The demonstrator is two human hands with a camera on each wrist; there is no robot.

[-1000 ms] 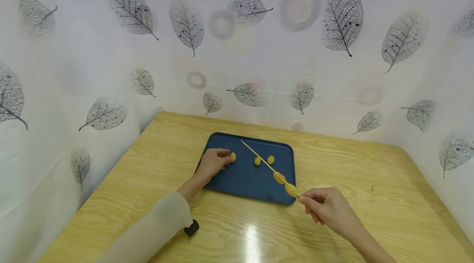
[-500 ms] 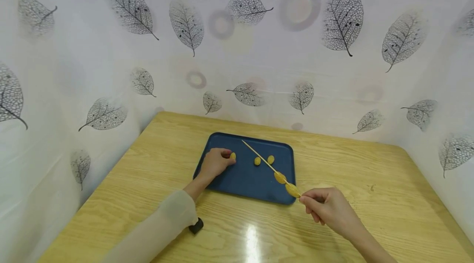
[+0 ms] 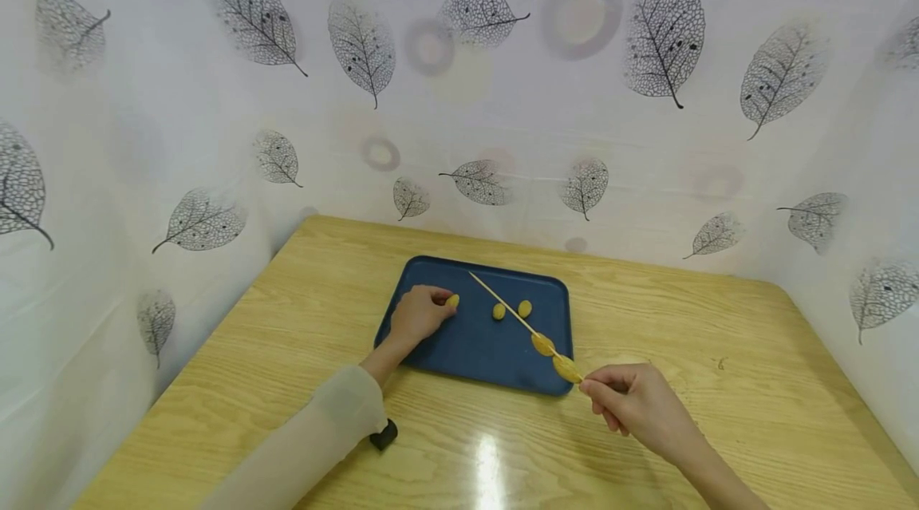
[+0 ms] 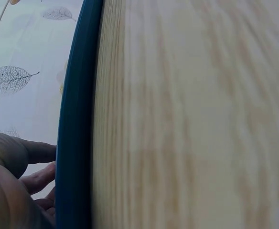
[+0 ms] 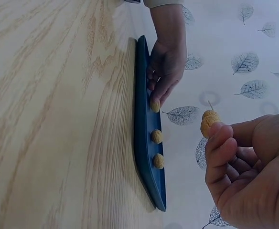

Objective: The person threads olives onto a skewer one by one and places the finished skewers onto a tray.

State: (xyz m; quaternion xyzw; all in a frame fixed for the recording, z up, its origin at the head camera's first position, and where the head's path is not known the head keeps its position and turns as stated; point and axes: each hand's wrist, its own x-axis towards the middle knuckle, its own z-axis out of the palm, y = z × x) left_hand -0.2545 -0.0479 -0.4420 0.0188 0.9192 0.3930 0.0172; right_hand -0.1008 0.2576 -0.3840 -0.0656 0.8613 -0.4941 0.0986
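Note:
My left hand [image 3: 416,314], over the left part of a dark blue tray [image 3: 459,354], pinches a small yellow, wrinkled oval piece of food [image 3: 454,300] between thumb and fingers. Two similar loose pieces, one nearer [image 3: 498,311] and one to its right [image 3: 525,309], lie on the tray. At the tray's front right corner, my right hand [image 3: 639,406] grips the near end of a thin wooden skewer [image 3: 495,292]. Threaded close to those fingers are two yellow pieces [image 3: 567,369]. The skewer's bare tip slants over the tray toward the back left. The left wrist view hides the left fingertips behind the tray's rim [image 4: 75,119].
The tray rests on a light wooden table [image 3: 718,350]. Pale curtains [image 3: 502,103] with a leaf print stand along its back and both sides. A small black object [image 3: 384,435] shows beside the left sleeve [image 3: 323,430].
My left hand has shifted slightly to the right, its fingers now closed round the yellow piece and moving it a little. The right hand and skewer have hardly moved.

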